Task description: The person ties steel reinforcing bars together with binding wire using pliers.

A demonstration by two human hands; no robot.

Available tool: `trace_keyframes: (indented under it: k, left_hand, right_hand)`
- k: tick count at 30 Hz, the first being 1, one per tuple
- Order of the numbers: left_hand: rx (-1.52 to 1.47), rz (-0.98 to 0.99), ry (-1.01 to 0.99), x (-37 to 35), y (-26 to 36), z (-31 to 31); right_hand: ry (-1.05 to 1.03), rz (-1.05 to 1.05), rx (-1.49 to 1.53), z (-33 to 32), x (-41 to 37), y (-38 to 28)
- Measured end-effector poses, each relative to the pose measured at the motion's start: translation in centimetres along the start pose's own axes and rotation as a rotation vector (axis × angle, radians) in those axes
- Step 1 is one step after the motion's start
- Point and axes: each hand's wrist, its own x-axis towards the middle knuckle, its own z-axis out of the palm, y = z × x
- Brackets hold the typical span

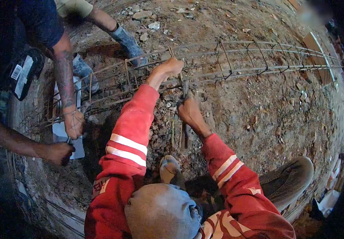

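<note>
A long rebar cage (pixel 255 71), made of thin steel bars with stirrups tied across them, stretches over the dirt in front of me. My left hand (pixel 169 68) is closed on a stirrup (pixel 171 51) at the cage's middle, its arm reaching over the near bars. Just to the right and nearer to me, my right hand (pixel 190 110) wraps round a dark, long-handled metal tool (pixel 185 137). The tool's upper end meets the near bar beside the stirrup, and its handle hangs below my fist. My fingers partly hide it.
At left, a co-worker's hands (pixel 73 123) work at the cage's other end with a tool. Another person's boot (pixel 129 43) stands by the far bars. A board (pixel 318 59) lies under the right end. My knees (pixel 160 207) are bent close below; stones (pixel 142 15) dot the ground.
</note>
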Motion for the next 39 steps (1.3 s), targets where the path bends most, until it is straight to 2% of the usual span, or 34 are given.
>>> trace_keyframes:
  k: [1, 2, 3, 4, 5, 6, 8, 9, 12, 13, 15, 17, 18, 19, 20, 21, 23, 24, 25, 27, 28, 29, 31, 32, 33, 34, 35, 36, 37, 38, 39]
  left_hand:
    - [0.006, -0.009, 0.003, -0.1, 0.3, 0.2]
    - [-0.002, 0.089, 0.099, 1.0, -0.6, 1.2]
    - [-0.016, 0.183, 0.198, 1.6, -1.4, 1.6]
    - [0.073, 0.075, 0.013, -1.6, 0.2, -0.5]
    - [0.058, 0.071, 0.018, -3.3, 0.3, -1.1]
    - [-0.165, 0.181, -0.052, -4.4, 0.5, -1.6]
    - [-0.593, 0.312, -0.099, -5.6, 0.3, -1.0]
    - [-0.602, 0.32, -0.1, -5.5, 0.6, -1.3]
    - [-0.41, 0.311, -0.17, -5.5, 0.4, -1.6]
    - [-0.599, 0.326, -0.147, -5.9, 0.2, -1.1]
    - [-0.949, 0.363, -0.103, -6.2, -0.1, -0.7]
    - [-0.761, 0.479, -0.27, -1.6, -2.9, -0.3]
    - [-0.829, 0.479, -0.201, -5.3, -0.3, -1.0]
    - [-0.903, 0.472, -0.13, -7.7, 0.7, -1.0]
    - [-0.864, 0.531, -0.245, -5.7, -0.5, -1.0]
    - [-0.882, 0.531, -0.241, -3.6, -1.4, -0.5]
    - [-0.707, 0.531, -0.126, -0.7, -1.9, 0.6]
    - [-0.737, 0.392, -0.107, -9.1, 2.1, -1.7]
    - [-0.751, 0.401, -0.106, -8.5, 1.7, -1.2]
    - [-1.021, 0.496, -0.162, -4.0, -0.6, 0.9]
    - [-0.88, 0.52, -0.102, -0.3, -2.1, 1.6]
    - [-0.74, 0.538, -0.04, 3.3, -3.6, 2.4]
    - [-0.845, 0.697, -0.09, 6.4, -5.9, 3.6]
    - [-0.086, 0.407, 0.099, 2.7, -0.5, 1.9]
    - [-0.09, 0.406, 0.097, 1.0, -0.4, 1.8]
    - [-0.369, 0.618, 0.037, -0.5, -0.7, 1.7]
    - [-0.65, 0.824, -0.028, -1.3, -0.9, 1.7]
    - [-0.649, 0.826, -0.03, -0.7, -0.4, 1.6]
    - [-0.38, 0.537, 0.025, 0.2, 0.7, 1.4]
    - [-0.112, 0.248, 0.076, 0.8, 1.3, 1.4]
    - [-0.11, 0.252, 0.074, 1.1, 1.2, 1.5]
  right_hand:
    - [-0.1, 0.096, 0.129, 0.1, 0.1, 0.6]
    - [-0.188, 0.205, 0.247, -0.5, 0.5, -0.2]
    - [-0.092, 0.369, 0.384, -2.8, 1.4, -2.1]
    - [0.006, 0.541, 0.516, -4.0, 1.5, -3.2]
    - [-0.007, 0.54, 0.506, -2.9, 0.7, -3.2]
    - [0.008, 0.312, 0.256, -0.7, -0.3, -2.7]
    - [0.102, -0.034, 0.095, 0.4, -0.2, -1.3]
    - [0.167, -0.197, 0.005, 0.7, 0.0, -1.1]
    - [-0.149, 0.577, 0.485, -3.5, 0.5, -1.2]
    - [-0.165, 0.583, 0.47, -3.1, 0.0, -1.2]
    - [-0.188, 0.129, 0.053, -1.3, -0.5, -1.7]
    - [-0.467, 0.351, 0.006, -3.6, 1.5, -1.2]
    - [-0.495, 0.202, -0.011, -5.1, 2.3, -0.6]
    - [-0.592, 0.159, -0.043, -6.5, 3.5, 0.4]
    - [-0.688, 0.111, -0.072, -7.9, 4.8, 1.3]
    - [-0.778, 0.115, -0.109, -9.7, 5.9, 0.4]
    - [-0.895, 0.062, -0.177, -14.0, 8.0, -3.6]
    - [-0.909, 0.272, -0.153, -14.6, 8.7, -2.2]
    - [-0.993, 0.247, -0.096, -16.1, 9.4, -3.7]
    - [-1.166, 0.254, -0.223, -17.1, 10.1, -3.9]
    - [-1.166, 0.247, -0.235, -17.4, 10.1, -4.7]
    - [-1.143, 0.155, -0.201, -17.8, 9.6, -5.9]
    - [-1.126, 0.071, -0.174, -18.2, 9.6, -6.4]
    - [-1.122, 0.093, -0.284, -18.2, 10.0, -6.0]
    - [-1.116, 0.113, -0.393, -18.2, 10.3, -5.9]
    - [-1.03, -0.062, -0.363, -17.9, 10.0, -6.8]
    - [-1.03, -0.062, -0.364, -17.2, 10.2, -7.4]
    - [-1.055, -0.071, -0.542, -16.5, 10.8, -7.8]
    - [-1.075, -0.078, -0.723, -15.9, 11.1, -8.3]
    - [-1.074, -0.075, -0.724, -15.4, 11.0, -9.1]
    - [-1.067, -0.126, -0.746, -15.0, 10.9, -10.2]
